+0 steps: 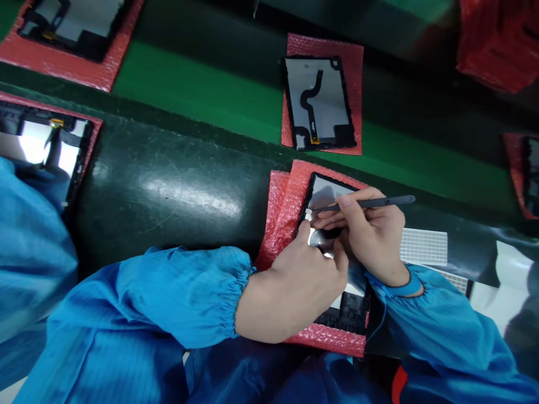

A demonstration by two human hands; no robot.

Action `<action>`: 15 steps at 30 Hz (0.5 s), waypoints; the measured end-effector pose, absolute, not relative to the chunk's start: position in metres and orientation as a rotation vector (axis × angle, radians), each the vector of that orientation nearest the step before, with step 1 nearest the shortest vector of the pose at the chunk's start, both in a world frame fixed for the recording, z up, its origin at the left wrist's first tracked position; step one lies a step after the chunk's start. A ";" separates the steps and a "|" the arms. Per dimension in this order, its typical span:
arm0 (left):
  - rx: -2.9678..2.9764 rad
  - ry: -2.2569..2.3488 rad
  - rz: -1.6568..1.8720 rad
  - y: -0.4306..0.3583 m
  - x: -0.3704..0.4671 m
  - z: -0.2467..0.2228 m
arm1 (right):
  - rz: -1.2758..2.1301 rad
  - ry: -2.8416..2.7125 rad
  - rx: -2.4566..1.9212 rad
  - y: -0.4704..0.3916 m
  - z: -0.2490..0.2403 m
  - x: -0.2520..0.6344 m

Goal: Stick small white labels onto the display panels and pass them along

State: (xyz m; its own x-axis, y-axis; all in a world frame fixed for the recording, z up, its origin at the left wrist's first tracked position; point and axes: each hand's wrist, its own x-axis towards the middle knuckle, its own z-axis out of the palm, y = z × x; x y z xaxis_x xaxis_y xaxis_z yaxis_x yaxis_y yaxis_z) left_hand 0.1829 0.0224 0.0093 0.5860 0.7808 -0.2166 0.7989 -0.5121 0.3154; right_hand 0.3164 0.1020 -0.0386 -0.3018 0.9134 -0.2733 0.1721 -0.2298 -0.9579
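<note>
A tablet display panel (353, 314) lies face down on red bubble wrap (280, 224) in front of me, its silvery back partly covered by my hands. My left hand (295, 292) rests over the panel with curled fingers. One of its fingertips presses at the panel's black left edge, beside a small white piece (309, 214). Between the thumb and fingers of my right hand (370, 230) is a pair of dark tweezers (389, 201), lying nearly level. Their tips reach toward the white piece at that edge; whether they grip it I cannot tell.
Another panel (332, 101) with a black flex cable lies on red wrap on the green strip (189, 101). More panels lie at the left (80, 33) and far right (533, 174). White gridded sticker sheets (425, 247) sit right of my hand. A co-worker's blue sleeve (29, 241) is at left.
</note>
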 end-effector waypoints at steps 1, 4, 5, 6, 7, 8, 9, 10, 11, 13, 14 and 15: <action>2.436 1.272 -0.062 0.022 0.183 0.009 | 1.591 -1.419 -1.332 0.102 -0.039 0.316; 2.429 1.247 -0.073 0.023 0.183 0.011 | 1.590 -1.432 -1.338 0.102 -0.040 0.317; 2.427 1.240 -0.080 0.023 0.183 0.011 | 1.585 -1.438 -1.339 0.102 -0.040 0.317; 2.427 1.238 -0.089 0.023 0.183 0.012 | 1.581 -1.443 -1.341 0.102 -0.040 0.317; 2.429 1.236 -0.098 0.024 0.183 0.012 | 1.577 -1.447 -1.344 0.102 -0.040 0.317; 2.430 1.236 -0.105 0.024 0.183 0.012 | 1.573 -1.452 -1.348 0.102 -0.040 0.317; 2.431 1.244 -0.106 0.025 0.182 0.012 | 1.570 -1.458 -1.353 0.102 -0.040 0.317; 2.436 1.253 -0.097 0.025 0.182 0.011 | 1.565 -1.466 -1.360 0.102 -0.040 0.317; 2.441 1.263 -0.080 0.026 0.181 0.011 | 1.560 -1.476 -1.366 0.102 -0.040 0.317; 2.436 1.266 -0.030 0.029 0.178 0.009 | 1.548 -1.492 -1.378 0.103 -0.040 0.316; 2.423 1.249 -0.012 0.031 0.176 0.008 | 1.547 -1.494 -1.381 0.103 -0.040 0.316; 2.406 1.221 -0.003 0.033 0.174 0.007 | 1.550 -1.493 -1.380 0.104 -0.040 0.316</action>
